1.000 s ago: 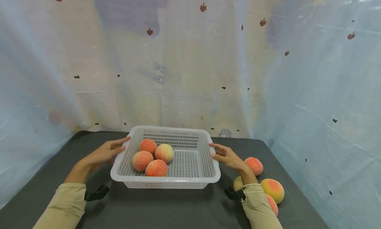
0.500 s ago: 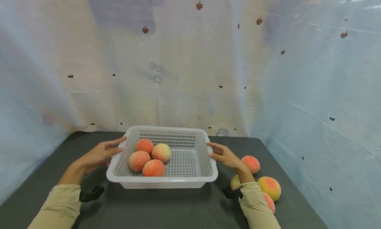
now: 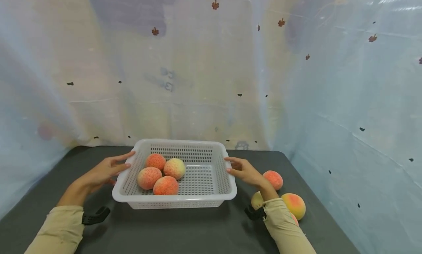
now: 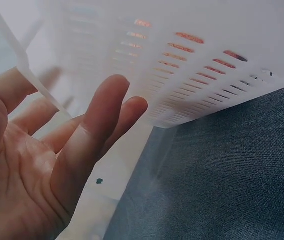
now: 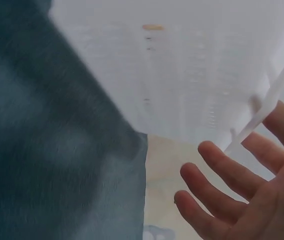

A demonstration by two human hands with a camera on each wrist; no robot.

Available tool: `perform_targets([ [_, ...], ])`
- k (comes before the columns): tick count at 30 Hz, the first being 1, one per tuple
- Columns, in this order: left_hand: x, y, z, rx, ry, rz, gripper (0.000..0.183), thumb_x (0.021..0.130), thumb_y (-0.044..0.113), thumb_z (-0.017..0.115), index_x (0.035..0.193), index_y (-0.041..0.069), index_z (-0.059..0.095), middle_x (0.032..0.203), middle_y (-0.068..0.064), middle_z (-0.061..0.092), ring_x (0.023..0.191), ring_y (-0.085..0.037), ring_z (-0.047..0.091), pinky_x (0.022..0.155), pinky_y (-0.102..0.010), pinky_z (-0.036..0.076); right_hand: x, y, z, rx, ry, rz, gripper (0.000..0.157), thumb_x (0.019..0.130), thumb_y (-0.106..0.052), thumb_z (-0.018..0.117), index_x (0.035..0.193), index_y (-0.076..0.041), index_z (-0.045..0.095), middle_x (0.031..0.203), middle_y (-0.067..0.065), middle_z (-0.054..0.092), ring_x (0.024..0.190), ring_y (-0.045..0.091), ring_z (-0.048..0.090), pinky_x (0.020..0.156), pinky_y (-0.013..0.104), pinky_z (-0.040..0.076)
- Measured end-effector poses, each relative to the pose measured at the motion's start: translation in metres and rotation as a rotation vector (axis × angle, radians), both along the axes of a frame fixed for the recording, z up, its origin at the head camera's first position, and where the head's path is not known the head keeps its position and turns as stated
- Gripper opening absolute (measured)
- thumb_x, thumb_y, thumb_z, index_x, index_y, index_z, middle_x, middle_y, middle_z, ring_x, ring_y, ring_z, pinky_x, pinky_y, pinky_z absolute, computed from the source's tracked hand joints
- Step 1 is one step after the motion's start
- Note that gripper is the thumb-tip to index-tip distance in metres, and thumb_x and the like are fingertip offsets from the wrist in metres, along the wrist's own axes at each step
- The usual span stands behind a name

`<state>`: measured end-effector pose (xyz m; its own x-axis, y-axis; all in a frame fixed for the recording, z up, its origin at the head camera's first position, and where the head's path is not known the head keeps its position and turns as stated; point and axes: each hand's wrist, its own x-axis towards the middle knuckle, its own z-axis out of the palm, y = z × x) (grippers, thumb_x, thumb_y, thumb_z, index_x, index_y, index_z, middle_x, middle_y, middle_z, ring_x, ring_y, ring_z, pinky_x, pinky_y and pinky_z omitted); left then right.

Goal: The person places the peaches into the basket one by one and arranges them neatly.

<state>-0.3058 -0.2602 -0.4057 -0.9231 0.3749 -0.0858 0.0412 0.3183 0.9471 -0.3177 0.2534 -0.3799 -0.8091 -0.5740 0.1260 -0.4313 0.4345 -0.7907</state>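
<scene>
A white plastic basket with slotted walls stands on the dark table, with several speckled orange and pale-yellow peaches grouped in its left half. My left hand touches the basket's left rim with thumb and forefinger, both fairly straight. In the left wrist view, the other fingers lie loose beside the outer wall, apart from the rim. On the opposite side my right hand rests its thumb and forefinger on the right rim. Its remaining fingers extend free under that rim in the right wrist view.
Right of the basket lie a reddish peach, a larger yellow-and-red fruit and a yellow-green one, partly covered by my right forearm. Pale plastic sheeting hangs behind the table and along its sides.
The whole scene shifts slightly left as the head view turns right. Both hands stay at the rim, and basket and peaches keep their places on the table.
</scene>
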Motion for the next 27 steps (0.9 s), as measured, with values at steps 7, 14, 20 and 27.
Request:
perform_targets([
  [7,0.002,-0.001,0.000,-0.004,0.000,0.003,0.074,0.106,0.033,0.054,0.164,0.018,0.010,0.153,-0.037,0.038,0.108,-0.024,0.070,0.077,-0.051,0.062,0.005,-0.004,0.009,0.141,0.076,-0.038,0.054,0.105,-0.019,0.056,0.150,0.006,0.041,0.140,0.031,0.057,0.124,0.050,0.058,0.096,0.057,0.054],
  [14,-0.001,-0.002,-0.001,-0.002,0.000,0.003,0.075,0.105,0.034,0.055,0.164,0.020,0.010,0.155,-0.035,0.036,0.109,-0.025,0.070,0.078,-0.051,0.062,0.017,0.007,0.023,0.176,0.048,-0.127,0.052,0.104,-0.025,0.058,0.150,-0.004,0.047,0.152,0.023,0.048,0.136,0.049,0.048,0.105,0.063,0.046],
  [20,-0.001,-0.003,0.000,-0.006,0.000,0.012,0.075,0.106,0.033,0.055,0.164,0.018,0.010,0.152,-0.036,0.040,0.106,-0.024,0.070,0.078,-0.051,0.062,0.028,0.026,0.035,0.189,0.027,-0.164,0.052,0.105,-0.032,0.056,0.151,-0.011,0.047,0.157,0.018,0.045,0.142,0.045,0.042,0.110,0.063,0.041],
  [27,0.002,0.000,0.000,0.010,-0.013,0.010,0.076,0.105,0.033,0.055,0.164,0.018,0.010,0.154,-0.037,0.037,0.108,-0.026,0.070,0.078,-0.052,0.062,0.040,0.055,0.044,0.215,0.129,-0.132,0.050,0.106,-0.028,0.054,0.150,-0.004,0.046,0.153,0.025,0.047,0.137,0.050,0.046,0.106,0.064,0.044],
])
